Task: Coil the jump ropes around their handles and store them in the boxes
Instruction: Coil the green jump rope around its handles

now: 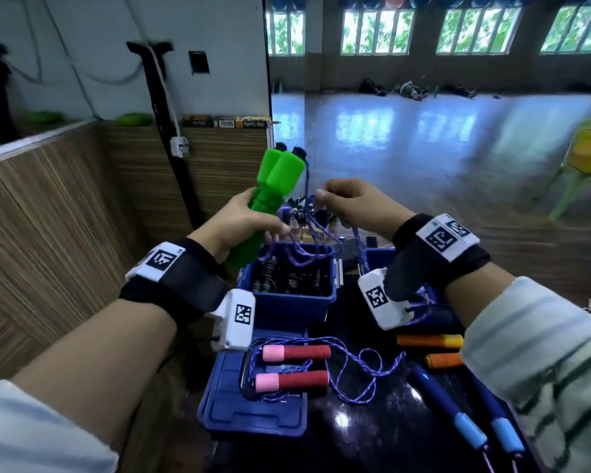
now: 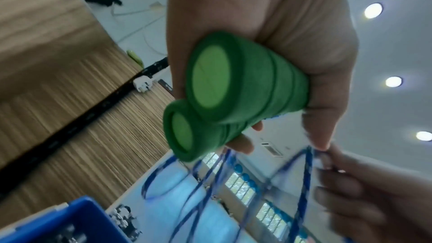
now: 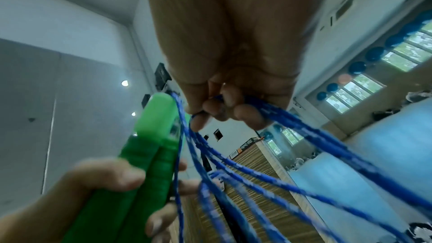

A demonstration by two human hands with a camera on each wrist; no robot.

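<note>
Left hand (image 1: 241, 223) wrapped tight around two green handles (image 1: 270, 196), held side by side and tilted up, above the blue box (image 1: 292, 297). Right hand (image 1: 352, 204) just beside it, fingers (image 3: 247, 115) curled and pinching a bunch of blue rope (image 1: 307, 247) loops. Rope hanging down from those fingers toward the box. Dark handles already lying inside the box. Well below both hands, on a blue lid (image 1: 253, 414), a red and pink jump rope (image 1: 296, 365), not coiled.

no legible text, wrist markers only
</note>
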